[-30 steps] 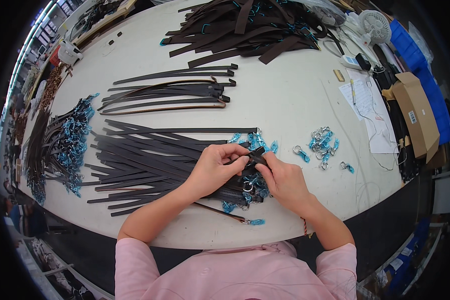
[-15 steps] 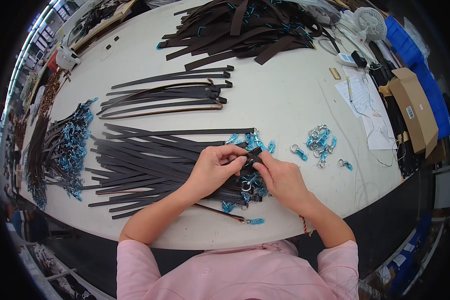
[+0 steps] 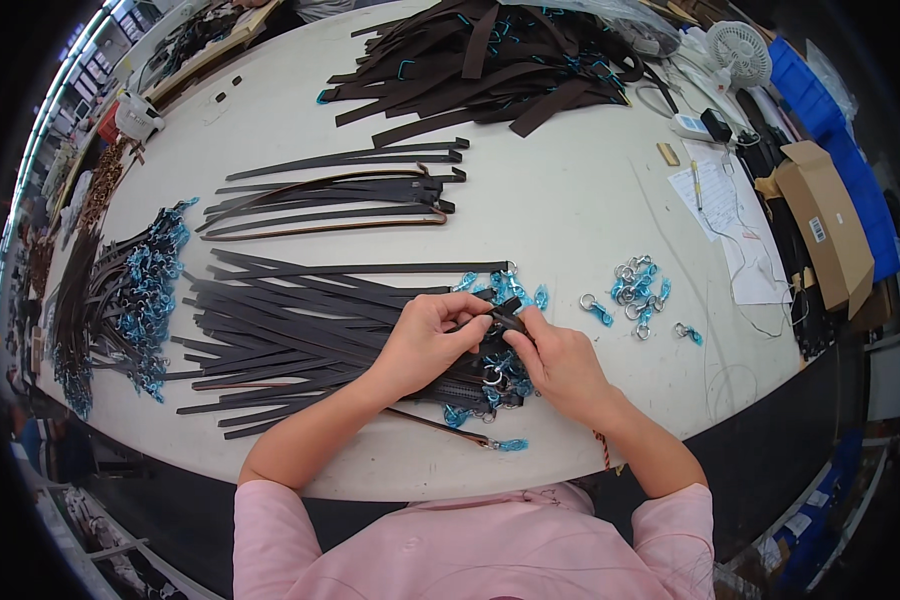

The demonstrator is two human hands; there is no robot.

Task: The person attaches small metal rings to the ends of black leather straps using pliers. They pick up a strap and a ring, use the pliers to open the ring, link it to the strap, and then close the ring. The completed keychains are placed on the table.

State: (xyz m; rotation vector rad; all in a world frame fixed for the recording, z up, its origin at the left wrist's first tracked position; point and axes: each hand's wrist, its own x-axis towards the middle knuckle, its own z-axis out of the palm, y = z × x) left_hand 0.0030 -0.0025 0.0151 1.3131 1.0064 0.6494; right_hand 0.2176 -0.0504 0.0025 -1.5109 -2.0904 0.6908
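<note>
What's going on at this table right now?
A person in a pink shirt sits at a white table, both hands meeting over a pile of dark straps. The left hand and right hand pinch one strap end between them. Loose metal rings with blue tabs lie to the right.

Both bare forearms enter from the lower edge, out of short pink sleeves, and converge toward the centre. Left hand [image 3: 428,338]: palm down, fingers curled inward, thumb and forefinger pinched at the tips. Right hand [image 3: 558,362]: knuckles up, fingers bent, thumb and forefinger closed in a pinch. The fingertips of the two hands meet, touching or nearly so. Both wrists are slightly raised and angled toward each other.
</note>
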